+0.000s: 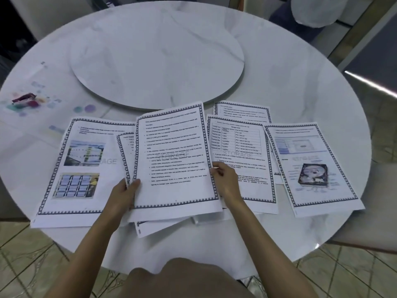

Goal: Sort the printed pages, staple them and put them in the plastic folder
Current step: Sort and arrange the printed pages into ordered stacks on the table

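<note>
The round white tabletop (300, 78) has pages (81, 130) spread along its near side. The left hand (124, 194) and right hand (225, 179) pinch the middle page (174, 151) by its sides, fingers (135, 184) clamped on it. Read it first, then lay it in order.

held page (174, 160): text blurred, unreadable | stapler (23, 97): smeared | lower sheets (150, 227): mostly hidden beneath it

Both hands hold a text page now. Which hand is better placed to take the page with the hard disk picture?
The right hand, probably. The hard disk page lies at the far right, on that hand's side; the left hand would have to cross the held page.
</note>
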`<state>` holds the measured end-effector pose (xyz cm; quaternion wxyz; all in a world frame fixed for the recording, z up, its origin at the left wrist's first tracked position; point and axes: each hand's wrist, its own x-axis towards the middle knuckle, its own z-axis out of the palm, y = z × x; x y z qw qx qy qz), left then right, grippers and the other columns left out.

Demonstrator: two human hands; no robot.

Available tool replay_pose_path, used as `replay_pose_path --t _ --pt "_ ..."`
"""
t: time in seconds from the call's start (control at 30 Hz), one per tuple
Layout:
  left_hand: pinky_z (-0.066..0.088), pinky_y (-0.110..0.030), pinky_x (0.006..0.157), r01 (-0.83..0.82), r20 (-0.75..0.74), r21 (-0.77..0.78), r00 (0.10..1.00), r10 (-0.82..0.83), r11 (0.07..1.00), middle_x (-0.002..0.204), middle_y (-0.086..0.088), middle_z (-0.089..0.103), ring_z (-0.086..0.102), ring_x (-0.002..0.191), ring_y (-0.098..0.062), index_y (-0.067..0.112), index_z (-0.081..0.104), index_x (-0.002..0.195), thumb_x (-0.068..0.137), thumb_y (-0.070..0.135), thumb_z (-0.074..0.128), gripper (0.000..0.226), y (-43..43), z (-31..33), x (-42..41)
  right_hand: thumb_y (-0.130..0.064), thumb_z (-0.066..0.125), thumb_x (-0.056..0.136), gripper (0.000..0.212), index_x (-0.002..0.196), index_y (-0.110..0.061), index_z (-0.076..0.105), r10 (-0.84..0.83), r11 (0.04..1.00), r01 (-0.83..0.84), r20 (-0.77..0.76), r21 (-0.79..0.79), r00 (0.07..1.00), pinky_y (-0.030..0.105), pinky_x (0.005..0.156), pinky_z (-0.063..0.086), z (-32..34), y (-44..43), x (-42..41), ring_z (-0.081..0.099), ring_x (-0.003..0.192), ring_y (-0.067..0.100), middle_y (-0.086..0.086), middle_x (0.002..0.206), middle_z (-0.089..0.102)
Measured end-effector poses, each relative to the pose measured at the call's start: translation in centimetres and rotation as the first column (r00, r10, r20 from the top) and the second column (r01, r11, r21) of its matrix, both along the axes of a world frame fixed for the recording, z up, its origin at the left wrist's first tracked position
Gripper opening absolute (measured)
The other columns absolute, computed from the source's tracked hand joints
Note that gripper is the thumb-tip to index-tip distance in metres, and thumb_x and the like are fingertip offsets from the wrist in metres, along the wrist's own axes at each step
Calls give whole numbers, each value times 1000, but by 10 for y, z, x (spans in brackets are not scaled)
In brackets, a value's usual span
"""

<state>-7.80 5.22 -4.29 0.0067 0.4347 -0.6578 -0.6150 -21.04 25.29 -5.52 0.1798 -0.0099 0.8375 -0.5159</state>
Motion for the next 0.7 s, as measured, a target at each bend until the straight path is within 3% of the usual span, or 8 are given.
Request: replay_pose_path --t 0.17,0.33,0.53,0.7 --pt "43 -39 85 10 14 28 1000 -10 1000 129 -14 55 53 100 -26 11 45 132 97 24 42 37 0 0 -1 -9 51 92 18 103 -8 65 35 999 -34 -36 18 999 26 76 45 0 2 -1 58 81 16 5 90 66" --pt "42 -38 93 11 -22 27 1000 -11 1000 132 -11 54 54 108 -26 9 46 132 97 17 44 36 1 1 0 -11 51 92 23 112 -5 63 137 986 -130 -65 105 988 7 68 41 -3 0 4 57 86 12 7 102 67" --pt "41 -37 95 5 -24 -25 1000 -6 1000 134 -12 52 51 119 -32 9 45 133 98 17 41 36 2 -3 1 -11 56 90 24 112 -8 63 79 988 -57 -154 145 985 -6 67 35 0 16 0 52 85 10 10 106 59" --pt "37 -41 102 -13 -48 -114 999 7 993 136 -11 50 47 124 -32 9 44 134 99 17 40 37 6 -3 2 -10 61 86 30 115 -6 58 4 955 69 -245 288 969 12 81 31 0 59 -15 51 101 21 15 115 50"
